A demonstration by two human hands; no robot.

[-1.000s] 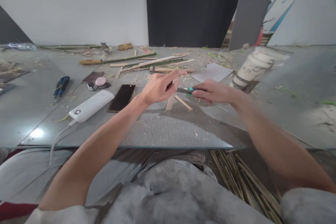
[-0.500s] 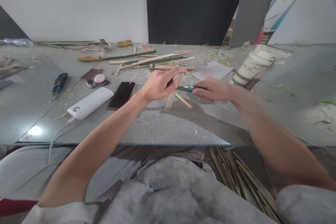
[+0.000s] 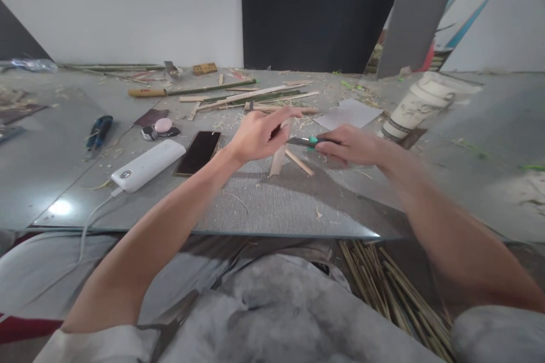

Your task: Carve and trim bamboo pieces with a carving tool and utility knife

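My left hand (image 3: 264, 135) is closed on a pale bamboo strip (image 3: 277, 162), with the index finger stretched out to the right. The strip's lower end slants down to the tabletop. My right hand (image 3: 349, 145) grips a utility knife (image 3: 314, 141) with a dark and teal handle. The knife's blade end points left and meets the strip just below my left fingers; the exact contact is too small to make out. Another short bamboo strip (image 3: 300, 163) lies on the table beneath the knife.
Bamboo strips and shavings (image 3: 255, 96) lie beyond my hands. A phone (image 3: 198, 152), a white power bank (image 3: 148, 165) with a cable and blue-handled pliers (image 3: 99, 131) lie to the left. A white patterned cylinder (image 3: 415, 105) and a paper sheet (image 3: 349, 114) are at the right.
The view has shifted slightly, so the table things appear a little further right. Both hands keep their hold, and the knife stays against the strip with hardly any visible movement.
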